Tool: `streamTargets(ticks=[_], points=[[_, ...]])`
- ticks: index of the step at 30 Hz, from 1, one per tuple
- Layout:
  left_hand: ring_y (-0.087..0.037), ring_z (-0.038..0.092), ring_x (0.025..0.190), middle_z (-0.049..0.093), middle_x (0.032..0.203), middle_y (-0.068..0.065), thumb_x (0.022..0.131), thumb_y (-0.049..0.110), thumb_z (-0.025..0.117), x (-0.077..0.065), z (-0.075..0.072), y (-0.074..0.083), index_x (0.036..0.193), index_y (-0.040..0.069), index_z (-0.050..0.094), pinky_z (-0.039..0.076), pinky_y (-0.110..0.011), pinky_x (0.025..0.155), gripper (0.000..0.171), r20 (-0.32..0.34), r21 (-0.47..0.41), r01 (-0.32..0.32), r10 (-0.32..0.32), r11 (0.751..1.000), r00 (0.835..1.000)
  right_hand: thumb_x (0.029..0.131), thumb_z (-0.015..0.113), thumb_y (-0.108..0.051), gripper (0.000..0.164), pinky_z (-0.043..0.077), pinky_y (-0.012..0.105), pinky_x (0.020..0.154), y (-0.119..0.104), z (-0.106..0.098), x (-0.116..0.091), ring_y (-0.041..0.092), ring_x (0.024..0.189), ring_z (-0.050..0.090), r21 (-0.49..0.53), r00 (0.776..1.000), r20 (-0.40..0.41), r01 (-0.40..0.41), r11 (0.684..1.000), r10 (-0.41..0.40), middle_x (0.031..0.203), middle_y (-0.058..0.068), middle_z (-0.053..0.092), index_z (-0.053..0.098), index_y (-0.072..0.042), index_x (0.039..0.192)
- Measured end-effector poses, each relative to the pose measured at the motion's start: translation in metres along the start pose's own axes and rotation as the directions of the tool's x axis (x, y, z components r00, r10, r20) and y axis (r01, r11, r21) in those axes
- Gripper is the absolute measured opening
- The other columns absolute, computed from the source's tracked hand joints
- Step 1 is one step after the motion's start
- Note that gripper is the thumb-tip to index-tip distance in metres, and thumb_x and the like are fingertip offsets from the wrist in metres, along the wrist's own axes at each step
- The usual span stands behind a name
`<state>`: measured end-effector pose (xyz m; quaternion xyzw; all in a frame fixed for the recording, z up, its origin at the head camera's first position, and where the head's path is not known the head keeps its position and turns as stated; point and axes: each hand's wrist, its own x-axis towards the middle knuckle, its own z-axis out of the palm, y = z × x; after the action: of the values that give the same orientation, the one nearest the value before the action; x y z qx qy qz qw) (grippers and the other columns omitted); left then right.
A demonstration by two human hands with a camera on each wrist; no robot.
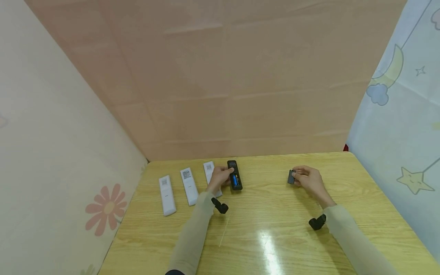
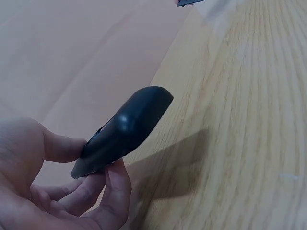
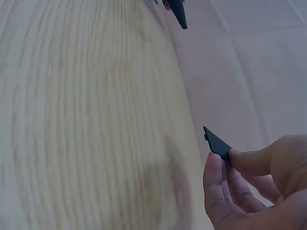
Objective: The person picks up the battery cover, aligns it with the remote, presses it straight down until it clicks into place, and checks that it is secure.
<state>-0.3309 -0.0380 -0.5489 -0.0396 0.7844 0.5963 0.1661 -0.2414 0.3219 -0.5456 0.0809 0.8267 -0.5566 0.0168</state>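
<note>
A black remote control (image 1: 235, 175) is held by my left hand (image 1: 220, 178), thumb on its back and fingers beneath. Its battery compartment faces up, uncovered, with blue batteries (image 1: 236, 179) showing inside. In the left wrist view the remote (image 2: 127, 127) is tilted above the table, its shadow on the wood. Off to the right, my right hand (image 1: 311, 182) pinches a small dark battery cover (image 1: 291, 177) between thumb and fingers. The right wrist view shows the cover (image 3: 218, 146) edge-on, with a small tab on one side.
Three white remotes lie face down left of the black one: one far left (image 1: 167, 195), one in the middle (image 1: 189, 186) and one (image 1: 208, 169) partly hidden behind my left hand. The wooden table (image 1: 268, 214) ends at a pinkish cloth backdrop (image 1: 240, 95).
</note>
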Motion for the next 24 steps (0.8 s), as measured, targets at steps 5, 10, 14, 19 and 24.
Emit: streamTargets(ticks=[5, 10, 14, 19, 24], points=[[-0.023, 0.074, 0.101, 0.069, 0.128, -0.020, 0.106, 0.033, 0.068, -0.006, -0.001, -0.002, 0.153, -0.001, 0.054, 0.064, -0.043, 0.091, 0.060, -0.008, -0.024, 0.004, -0.004, 1.000, 1.000, 0.110, 0.062, -0.018, 0.044, 0.065, 0.034, 0.085, -0.010, 0.004, -0.003, 0.014, 0.096, 0.072, 0.017, 1.000, 0.008, 0.024, 1.000, -0.024, 0.136, 0.032, 0.059, 0.057, 0.006, 0.147], [-0.018, 0.069, 0.091, 0.070, 0.106, -0.010, 0.105, 0.035, 0.070, -0.011, -0.001, -0.004, 0.154, -0.001, 0.053, 0.064, -0.042, 0.090, 0.063, -0.005, -0.078, 0.009, -0.009, 0.997, 1.000, 0.110, 0.061, -0.013, 0.043, 0.066, 0.037, 0.086, -0.017, 0.010, -0.005, 0.012, 0.094, 0.073, 0.053, 0.998, 0.015, 0.053, 0.997, -0.054, 0.131, 0.031, 0.059, 0.056, 0.009, 0.147], [-0.018, 0.069, 0.091, 0.071, 0.112, -0.010, 0.105, 0.037, 0.071, -0.016, 0.001, -0.004, 0.155, 0.000, 0.051, 0.063, -0.042, 0.089, 0.066, 0.003, -0.114, -0.012, 0.012, 0.993, 1.000, 0.110, 0.061, -0.012, 0.043, 0.066, 0.038, 0.086, -0.020, 0.014, -0.007, 0.016, 0.094, 0.075, 0.079, 0.997, 0.027, 0.069, 0.995, -0.071, 0.134, 0.033, 0.058, 0.056, 0.010, 0.147], [-0.024, 0.073, 0.096, 0.072, 0.122, -0.017, 0.104, 0.036, 0.071, -0.023, 0.004, -0.003, 0.152, -0.001, 0.053, 0.064, -0.045, 0.089, 0.063, 0.019, -0.147, -0.047, 0.050, 0.988, 0.999, 0.110, 0.061, -0.011, 0.042, 0.065, 0.042, 0.088, -0.027, 0.020, -0.011, 0.019, 0.093, 0.077, 0.122, 0.996, 0.041, 0.073, 0.990, -0.078, 0.139, 0.034, 0.056, 0.057, 0.010, 0.146], [-0.029, 0.077, 0.103, 0.071, 0.130, -0.020, 0.104, 0.034, 0.072, -0.028, 0.006, -0.001, 0.152, -0.002, 0.054, 0.064, -0.047, 0.092, 0.063, 0.027, -0.159, -0.065, 0.070, 0.985, 0.997, 0.110, 0.062, -0.012, 0.041, 0.065, 0.043, 0.089, -0.036, 0.025, -0.018, 0.018, 0.092, 0.077, 0.131, 0.994, 0.042, 0.095, 0.987, -0.102, 0.138, 0.035, 0.057, 0.059, 0.010, 0.144]])
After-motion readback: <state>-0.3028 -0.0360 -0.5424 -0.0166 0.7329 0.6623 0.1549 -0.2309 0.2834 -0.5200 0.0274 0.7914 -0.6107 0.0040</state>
